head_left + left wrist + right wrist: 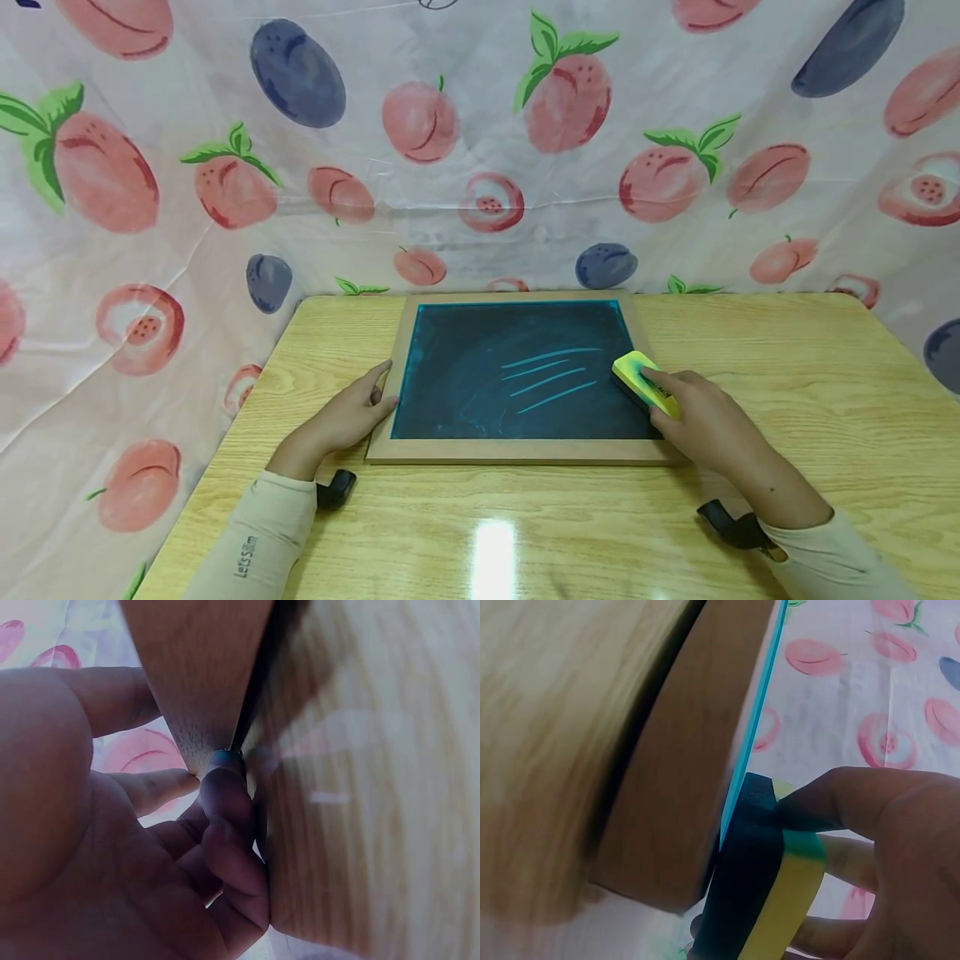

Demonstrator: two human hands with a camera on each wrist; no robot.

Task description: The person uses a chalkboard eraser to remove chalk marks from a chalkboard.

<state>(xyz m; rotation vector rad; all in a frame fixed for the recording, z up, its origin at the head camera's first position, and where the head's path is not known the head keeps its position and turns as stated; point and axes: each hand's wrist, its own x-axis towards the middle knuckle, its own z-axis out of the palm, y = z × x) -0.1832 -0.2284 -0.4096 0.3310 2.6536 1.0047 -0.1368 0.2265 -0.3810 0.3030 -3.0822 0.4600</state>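
Note:
A small chalkboard [457, 333] in a light wooden frame lies on the table, several slanting blue chalk strokes [557, 384] on its middle and right. My left hand [341, 421] grips the frame's left side; in the left wrist view, thumb and fingers meet its wooden edge [199, 667], some fingers curled low by the tabletop. At the board's right side my right hand [708, 421] holds a yellow-and-black chalkboard eraser [632, 372], thumb and fingers on its yellow part. The right wrist view shows the eraser's dark face [742, 855] against the board's edge, with a green smudge on the yellow.
The pale wood-grain table [772, 358] extends to both sides of the board and in front of it. Behind stands a fruit-patterned cloth [465, 100]. Dark wrist mounts [731, 527] sit below both hands.

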